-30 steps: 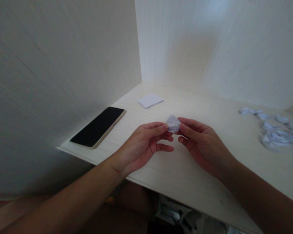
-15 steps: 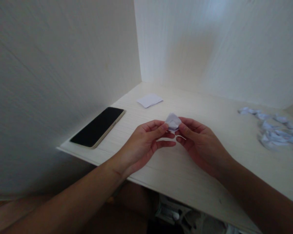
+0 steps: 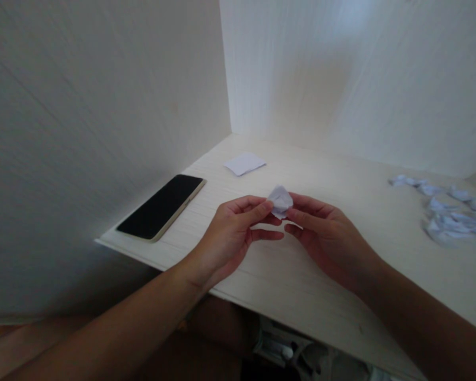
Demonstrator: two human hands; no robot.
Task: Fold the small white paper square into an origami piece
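A small folded piece of white paper (image 3: 280,201) is held up between both hands, above the pale desk. My left hand (image 3: 241,225) pinches its left side between thumb and fingers, the lower fingers stretched out beneath. On the other side my right hand (image 3: 321,225) grips it with the thumb in front and the fingers behind. The paper is creased and comes to a rough point at the top. Behind the hands, a flat white paper (image 3: 245,163) lies on the desk.
At the left edge of the desk (image 3: 301,307) lies a phone (image 3: 162,206) with a dark screen. Several crumpled or twisted white papers (image 3: 452,217) are heaped on the right, partly blurred. White panels (image 3: 285,63) stand at the left and back.
My right thumb has shifted slightly down along the paper's edge, and more of the paper's right side shows. The view has moved very slightly.
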